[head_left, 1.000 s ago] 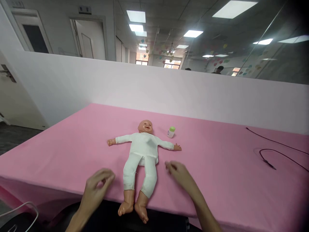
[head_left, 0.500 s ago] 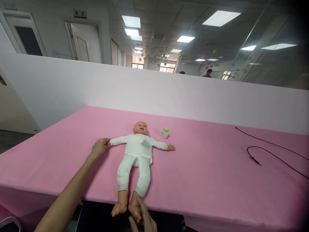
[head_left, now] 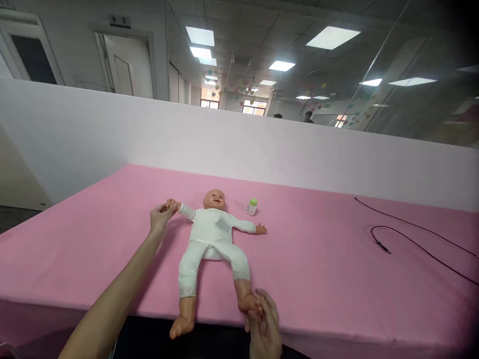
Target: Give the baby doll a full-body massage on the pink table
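A baby doll (head_left: 211, 227) with a white cloth body lies face up on the pink-covered table (head_left: 318, 269), its head toward the wall. My left hand (head_left: 161, 215) is closed around the doll's hand on the left side and lifts that arm a little. At the near edge, my right hand (head_left: 265, 324) grips the doll's foot on the right side, with that leg swung outward. The doll's other foot (head_left: 182, 324) sticks out past the table edge. Just right of the doll's head stands a small white bottle (head_left: 252, 207) with a green cap.
A thin dark cable (head_left: 411, 234) loops over the right part of the table. Behind the table runs a low white wall (head_left: 262, 154) topped with glass, and people's heads (head_left: 308, 117) show beyond it. A door (head_left: 125, 67) stands at the back left.
My right hand has moved right, taking the doll's foot along and spreading the leg outward. My left hand has raised the doll's hand slightly up and toward its head.
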{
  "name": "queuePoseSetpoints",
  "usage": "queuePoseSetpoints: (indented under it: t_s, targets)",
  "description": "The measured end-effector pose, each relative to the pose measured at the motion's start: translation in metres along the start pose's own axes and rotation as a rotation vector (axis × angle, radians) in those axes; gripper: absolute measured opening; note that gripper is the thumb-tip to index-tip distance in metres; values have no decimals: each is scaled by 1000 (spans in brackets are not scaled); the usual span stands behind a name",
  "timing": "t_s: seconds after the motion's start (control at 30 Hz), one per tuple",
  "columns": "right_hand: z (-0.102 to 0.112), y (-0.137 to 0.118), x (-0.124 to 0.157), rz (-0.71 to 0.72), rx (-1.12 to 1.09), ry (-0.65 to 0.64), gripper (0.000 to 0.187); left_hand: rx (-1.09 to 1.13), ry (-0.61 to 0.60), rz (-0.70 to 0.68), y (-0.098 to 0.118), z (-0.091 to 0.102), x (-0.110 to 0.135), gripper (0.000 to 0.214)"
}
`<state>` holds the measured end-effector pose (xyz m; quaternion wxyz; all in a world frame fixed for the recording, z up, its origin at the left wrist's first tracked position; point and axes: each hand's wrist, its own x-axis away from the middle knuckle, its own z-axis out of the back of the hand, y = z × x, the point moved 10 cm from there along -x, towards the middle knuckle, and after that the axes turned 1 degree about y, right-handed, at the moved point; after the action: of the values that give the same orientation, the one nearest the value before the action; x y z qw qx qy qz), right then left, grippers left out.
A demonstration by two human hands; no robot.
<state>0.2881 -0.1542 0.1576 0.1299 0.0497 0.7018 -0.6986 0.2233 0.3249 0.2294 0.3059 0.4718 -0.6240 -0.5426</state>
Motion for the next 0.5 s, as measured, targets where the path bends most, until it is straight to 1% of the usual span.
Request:
queuePoseSetpoints:
  t_s: [0.03,0.07,0.13,0.2,0.23,0.3,0.4,0.47,0.5]
  targets:
    - [-5,-18,-15,69,2,-33,50,-7,-11,-43,7,-10,2,41]
    - [-16,-36,-29,124,1,-113,48,-20,-27,-86,14,-22,5,38]
    - [-42,-74,-55,238,19,-296,43,-60,-83,-172,28,-48,12,32]
    - [-69,-107,-74,357,116,-425,35,-104,-158,-246,36,-74,22,29]
    - [-83,-118,-81,416,174,-478,34,-132,-193,-274,38,-85,28,28]
    - [-111,-129,-90,495,297,-565,33,-206,-269,-304,35,-106,39,28]
    - [-149,-122,-97,527,437,-652,33,-349,-400,-311,21,-129,54,24]
    - [-163,-116,-100,523,466,-673,32,-422,-454,-315,13,-136,61,22]
    - [-165,-115,-100,521,464,-673,32,-434,-462,-312,11,-136,61,22]
